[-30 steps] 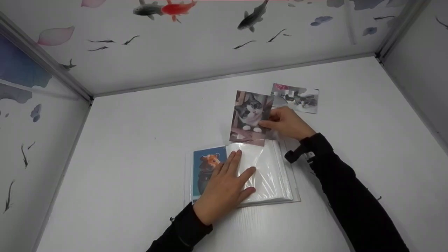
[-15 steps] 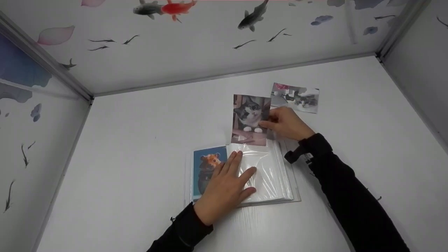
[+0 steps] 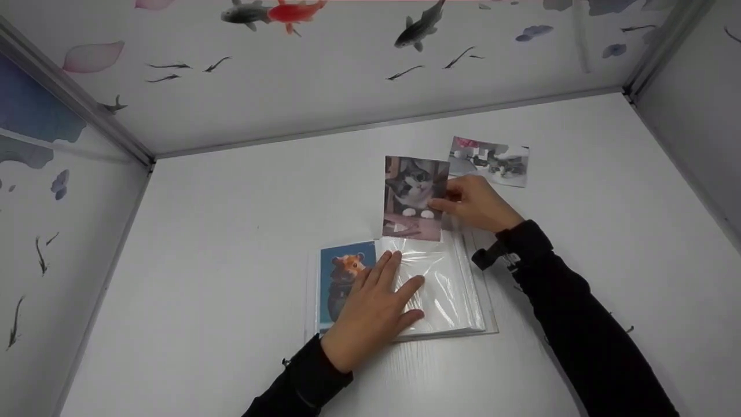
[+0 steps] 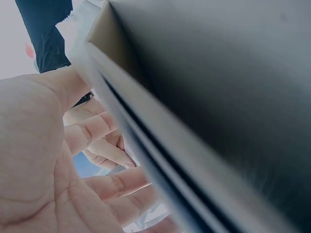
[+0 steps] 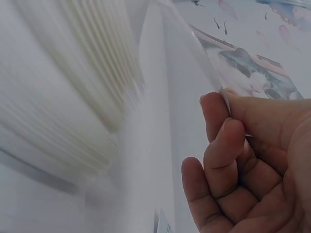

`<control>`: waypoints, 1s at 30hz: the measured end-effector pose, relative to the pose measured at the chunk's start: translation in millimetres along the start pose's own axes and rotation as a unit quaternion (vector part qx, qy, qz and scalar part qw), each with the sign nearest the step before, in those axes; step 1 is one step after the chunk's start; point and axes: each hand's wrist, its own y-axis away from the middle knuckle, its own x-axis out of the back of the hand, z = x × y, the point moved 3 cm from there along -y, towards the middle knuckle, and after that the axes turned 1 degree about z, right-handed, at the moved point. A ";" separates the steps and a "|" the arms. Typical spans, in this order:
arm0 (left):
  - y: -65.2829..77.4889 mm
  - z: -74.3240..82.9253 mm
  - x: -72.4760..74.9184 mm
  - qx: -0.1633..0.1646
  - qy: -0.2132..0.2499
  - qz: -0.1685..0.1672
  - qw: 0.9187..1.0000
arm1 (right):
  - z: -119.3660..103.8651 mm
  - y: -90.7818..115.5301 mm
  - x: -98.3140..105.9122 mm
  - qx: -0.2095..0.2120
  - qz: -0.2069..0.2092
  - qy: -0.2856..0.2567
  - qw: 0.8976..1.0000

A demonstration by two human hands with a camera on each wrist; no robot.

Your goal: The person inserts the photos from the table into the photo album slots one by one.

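Observation:
An open photo album (image 3: 446, 289) lies on the table with a clear pocket page facing up on its right side. My left hand (image 3: 370, 310) rests spread on the album, straight fingers touching the pocket page. Partly under that hand, a hamster picture (image 3: 347, 266) on blue fills the left page. My right hand (image 3: 477, 202) pinches a cat photo (image 3: 414, 194) by its right edge between thumb and fingers. The photo's lower edge meets the top of the pocket page; whether it is inside the pocket I cannot tell. In the right wrist view the pinched cat photo (image 5: 252, 73) stands beside the album's page edges (image 5: 97, 63).
Behind my right hand, another cat photo (image 3: 501, 165) lies flat on the white table (image 3: 231, 231). Walls printed with fish and petals (image 3: 347, 75) close off the back and both sides.
The cat photo has straightened from a slight tilt and shifted a little, its lower edge now level with the pocket page's top. Both hands stay almost where they were.

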 end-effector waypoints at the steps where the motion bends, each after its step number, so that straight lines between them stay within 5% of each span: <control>1: 0.0 -0.1 -0.2 0.002 0.003 -0.001 1.000 | 0.0 0.0 0.1 0.002 0.001 0.001 1.000; 30: 0.4 -1.8 -1.5 0.027 0.013 -0.033 0.999 | -4.9 2.5 0.6 0.018 -0.005 0.005 1.000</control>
